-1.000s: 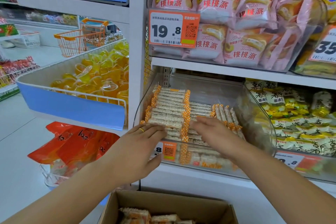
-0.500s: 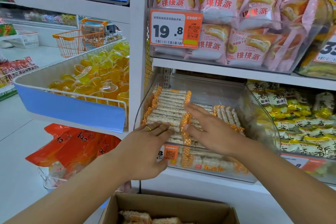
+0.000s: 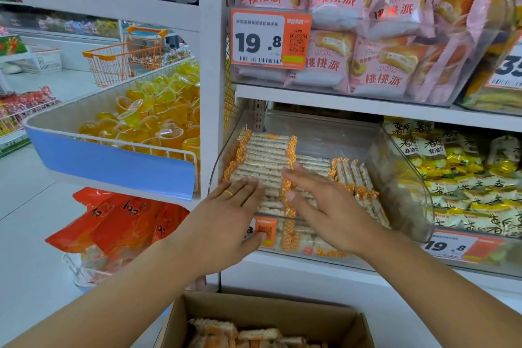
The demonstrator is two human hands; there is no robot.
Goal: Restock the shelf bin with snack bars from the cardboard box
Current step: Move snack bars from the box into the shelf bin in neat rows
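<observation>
Resting flat with fingers straight, both hands [image 3: 282, 215] pressed snack bars [image 3: 265, 161] stacked in the clear shelf bin [image 3: 324, 133]; more lay in the cardboard box [image 3: 282, 313].

A white shelf post [image 3: 213, 70] stands in the middle of a shop. Left of the post is a blue-fronted wire basket [image 3: 113, 161] with yellow jelly cups. Behind the basket, an orange shopping cart [image 3: 124, 61] stands on the pale floor [image 3: 25, 206]. Right of the post, white shelves carry pink pastry packs [image 3: 367, 28].

Snack bars [image 3: 265, 158] – pale w/ orange-white checked ends; price tag [image 3: 269, 38] orange; cardboard box [image 3: 271, 311] brown.
</observation>
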